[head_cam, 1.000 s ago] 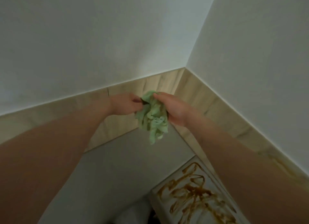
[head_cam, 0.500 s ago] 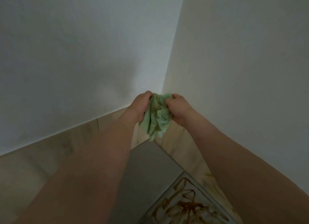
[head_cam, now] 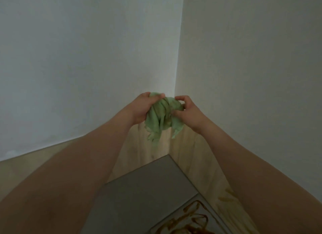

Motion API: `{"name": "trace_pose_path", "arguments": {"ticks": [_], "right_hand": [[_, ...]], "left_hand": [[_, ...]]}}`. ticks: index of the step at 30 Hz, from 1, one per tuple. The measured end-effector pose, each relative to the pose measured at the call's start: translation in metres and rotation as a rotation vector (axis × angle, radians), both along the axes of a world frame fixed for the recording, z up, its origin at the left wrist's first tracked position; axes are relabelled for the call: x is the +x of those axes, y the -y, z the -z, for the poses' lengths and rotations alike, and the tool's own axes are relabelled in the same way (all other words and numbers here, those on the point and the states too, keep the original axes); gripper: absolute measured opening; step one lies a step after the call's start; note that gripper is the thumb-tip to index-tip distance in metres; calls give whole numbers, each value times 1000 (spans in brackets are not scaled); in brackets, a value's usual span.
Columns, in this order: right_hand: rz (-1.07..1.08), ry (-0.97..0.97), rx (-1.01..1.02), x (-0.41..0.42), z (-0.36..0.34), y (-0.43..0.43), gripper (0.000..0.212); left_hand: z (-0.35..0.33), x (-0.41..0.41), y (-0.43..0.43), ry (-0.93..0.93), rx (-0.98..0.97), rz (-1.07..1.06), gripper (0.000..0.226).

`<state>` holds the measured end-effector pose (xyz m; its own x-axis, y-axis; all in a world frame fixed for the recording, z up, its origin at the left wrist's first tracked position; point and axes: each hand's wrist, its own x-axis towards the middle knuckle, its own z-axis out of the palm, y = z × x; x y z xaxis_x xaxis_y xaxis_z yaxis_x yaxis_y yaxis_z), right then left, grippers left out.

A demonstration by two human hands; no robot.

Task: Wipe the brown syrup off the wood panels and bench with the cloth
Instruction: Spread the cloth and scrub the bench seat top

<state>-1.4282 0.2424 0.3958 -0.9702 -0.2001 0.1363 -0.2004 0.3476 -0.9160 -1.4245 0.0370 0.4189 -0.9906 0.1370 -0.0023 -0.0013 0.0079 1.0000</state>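
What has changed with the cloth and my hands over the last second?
The left hand and right hand carried the cloth up from before the wood panels to the wall corner. Both keep hold of it; the syrup on the bench stays unwiped.

Left hand (head_cam: 139, 110) and right hand (head_cam: 190, 115): bare.
Forearms (head_cam: 90, 160) bare as well, broad at near edge, tapering toward the far wrists.
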Motion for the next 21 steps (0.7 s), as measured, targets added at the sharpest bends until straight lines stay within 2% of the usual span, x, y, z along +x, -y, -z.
{"name": "trace_pose_path", "arguments": {"ticks": [5,7,11,14,18,21], "right_hand": [[7,-97,72,18,-7,-17,29],[-4,-106,21,30,-12,-12,25],[-19,113,-191,63,-17,-1,32],[-115,242,-273,89,-16,3,30],[-294,131,-87,133,-4,22,29],[-305,184,-165,170,8,54,34]], "left_hand": [[-18,44,-15,-77,-235,-127,34],[-26,63,-17,-110,-333,-179,37],[-26,107,-8,-202,-589,-291,14],[-21,144,14,-237,-726,-394,19],[-6,200,54,-115,-600,-520,22],[3,256,87,-30,-357,-516,31]]}}
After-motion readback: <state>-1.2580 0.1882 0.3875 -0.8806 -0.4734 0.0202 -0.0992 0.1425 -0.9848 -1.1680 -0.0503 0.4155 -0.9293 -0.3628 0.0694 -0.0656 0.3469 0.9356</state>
